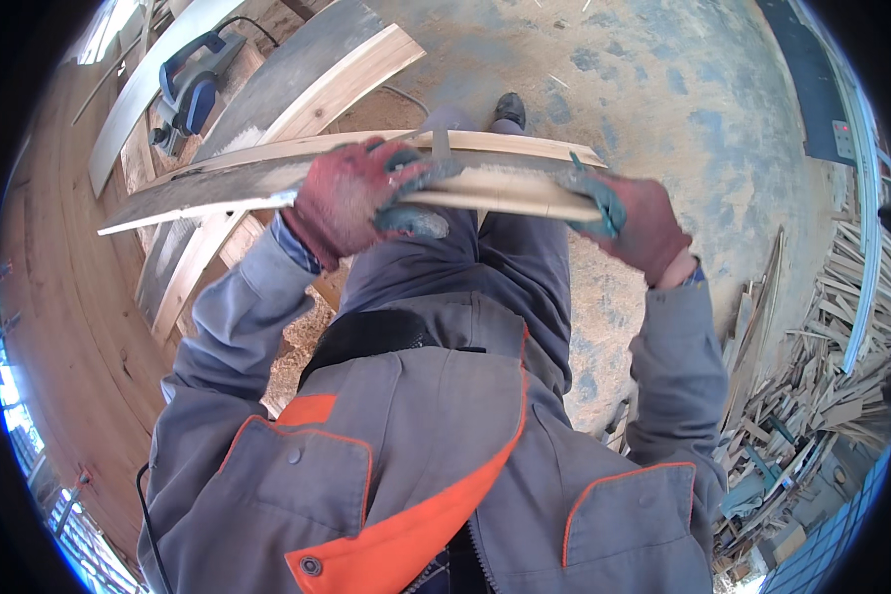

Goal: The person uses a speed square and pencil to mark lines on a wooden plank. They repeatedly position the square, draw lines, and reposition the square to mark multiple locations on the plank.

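1. Board [510,188], spanning the upper centre of the frame: we judge it stiff, fairly light and possibly splintery, best held by its long edges, well apart.
2. Left hand [351,198], upper centre-left: we curl its gloved fingers round the board.
3. Right hand [643,223], upper right: we close it on the board's right end, forearms [252,307] reaching forward.

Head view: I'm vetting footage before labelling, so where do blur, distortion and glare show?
In the head view, the right hand and held board look slightly smeared, the jacket clearer; also in the head view, the pale blue strip bows toward the rim and the corners go black; at the head view's far left, patches are washed out with blue fringes.
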{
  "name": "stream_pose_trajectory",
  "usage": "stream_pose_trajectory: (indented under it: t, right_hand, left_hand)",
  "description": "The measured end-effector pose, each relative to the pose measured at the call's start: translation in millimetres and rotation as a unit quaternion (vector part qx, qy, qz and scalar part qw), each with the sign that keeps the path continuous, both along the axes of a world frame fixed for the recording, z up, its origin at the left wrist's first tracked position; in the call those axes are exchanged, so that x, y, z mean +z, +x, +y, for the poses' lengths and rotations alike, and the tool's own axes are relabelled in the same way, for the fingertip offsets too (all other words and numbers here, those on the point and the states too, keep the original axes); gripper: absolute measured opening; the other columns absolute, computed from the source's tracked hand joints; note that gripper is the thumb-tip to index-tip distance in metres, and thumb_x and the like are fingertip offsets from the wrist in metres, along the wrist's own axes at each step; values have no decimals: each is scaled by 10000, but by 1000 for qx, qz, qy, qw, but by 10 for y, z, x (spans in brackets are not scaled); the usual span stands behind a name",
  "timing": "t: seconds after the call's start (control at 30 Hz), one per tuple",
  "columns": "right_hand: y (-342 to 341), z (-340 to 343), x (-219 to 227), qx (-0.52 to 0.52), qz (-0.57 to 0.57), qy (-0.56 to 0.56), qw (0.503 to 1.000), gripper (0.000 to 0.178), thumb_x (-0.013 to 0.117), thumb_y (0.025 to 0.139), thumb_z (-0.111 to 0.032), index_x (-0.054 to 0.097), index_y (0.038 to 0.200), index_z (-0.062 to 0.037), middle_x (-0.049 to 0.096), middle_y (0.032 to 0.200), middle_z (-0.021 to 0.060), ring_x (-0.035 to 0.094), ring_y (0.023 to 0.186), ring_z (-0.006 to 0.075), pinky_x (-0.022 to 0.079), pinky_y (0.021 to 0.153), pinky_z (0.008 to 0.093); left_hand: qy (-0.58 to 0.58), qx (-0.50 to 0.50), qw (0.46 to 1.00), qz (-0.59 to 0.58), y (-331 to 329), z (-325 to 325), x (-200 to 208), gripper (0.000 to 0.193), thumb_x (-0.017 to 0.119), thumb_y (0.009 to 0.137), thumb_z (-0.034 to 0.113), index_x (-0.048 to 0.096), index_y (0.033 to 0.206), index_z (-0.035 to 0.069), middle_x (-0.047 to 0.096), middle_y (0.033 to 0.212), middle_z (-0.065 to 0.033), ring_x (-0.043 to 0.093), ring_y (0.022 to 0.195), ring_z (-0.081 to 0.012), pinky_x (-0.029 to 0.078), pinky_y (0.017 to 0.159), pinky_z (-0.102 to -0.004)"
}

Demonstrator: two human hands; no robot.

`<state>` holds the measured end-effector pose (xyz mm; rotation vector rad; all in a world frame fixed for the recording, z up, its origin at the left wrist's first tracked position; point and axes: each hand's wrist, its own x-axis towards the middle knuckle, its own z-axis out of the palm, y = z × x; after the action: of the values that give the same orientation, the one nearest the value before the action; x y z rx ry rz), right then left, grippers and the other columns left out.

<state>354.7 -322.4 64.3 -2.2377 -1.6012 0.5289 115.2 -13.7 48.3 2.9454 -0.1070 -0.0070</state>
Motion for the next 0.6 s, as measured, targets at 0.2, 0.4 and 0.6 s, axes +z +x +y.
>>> stream_pose_trajectory:
  t: [0.2,0.4,0.6]
  right_hand:
    - [405,494,172,-136,197,-90,967,406,774,887,-12,711,1283,-75,781,1111,69,739,902,162,610,808,352]
    - [127,531,393,-167,165,352,906,355,536,1101,-257,705,1257,14,775,1055,126,745,889,213,581,830,344]
    - [35,755,245,-180,73,341,920,335,589,1072,-243,720,1174,48,766,1057,150,716,872,186,561,799,330]
  left_hand:
    - [69,-26,994,76,665,353,92,478,751,885,448,677,1298,219,725,983,-77,716,957,-300,585,817,-425]
    - [-50,35,990,124,1063,615,209,532,879,771,395,743,1272,274,775,1020,-91,732,984,-337,589,858,-435]
    - [-35,52,986,157,1154,687,180,585,893,765,429,735,1296,242,782,1128,-79,735,1072,-315,584,942,-418]
